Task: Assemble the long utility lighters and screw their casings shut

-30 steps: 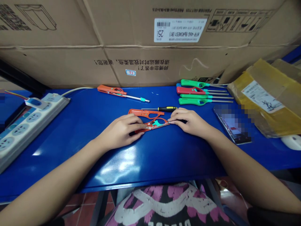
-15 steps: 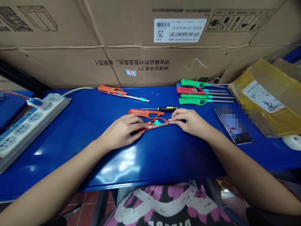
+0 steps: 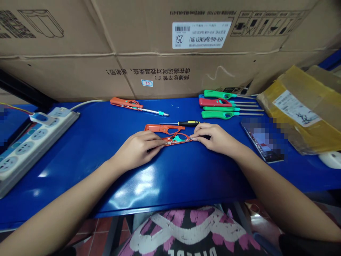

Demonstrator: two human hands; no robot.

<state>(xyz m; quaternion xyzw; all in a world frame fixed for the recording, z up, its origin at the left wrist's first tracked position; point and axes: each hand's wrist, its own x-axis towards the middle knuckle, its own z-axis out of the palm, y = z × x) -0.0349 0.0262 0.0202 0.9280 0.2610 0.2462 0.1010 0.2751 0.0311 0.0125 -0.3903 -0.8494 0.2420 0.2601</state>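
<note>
An opened orange lighter body (image 3: 178, 139) with a teal trigger and wires inside lies on the blue table (image 3: 186, 170). My left hand (image 3: 137, 149) pinches its rear end, fingers closed over it. My right hand (image 3: 215, 137) pinches its front end, fingers curled. Just behind lies the separate orange shell half (image 3: 160, 128). A black-handled screwdriver (image 3: 186, 123) rests beside that shell, close to my right hand's knuckles.
Another orange stick lighter (image 3: 133, 105) lies further back. Several green and red lighters (image 3: 223, 105) sit at the back right. A phone (image 3: 262, 140), a taped yellow parcel (image 3: 301, 106), a white power strip (image 3: 29, 140) and large cardboard boxes (image 3: 160, 46) surround the work spot.
Both hands stay on the opened lighter; my left fingers have shifted slightly along its rear end. Nothing else has moved.
</note>
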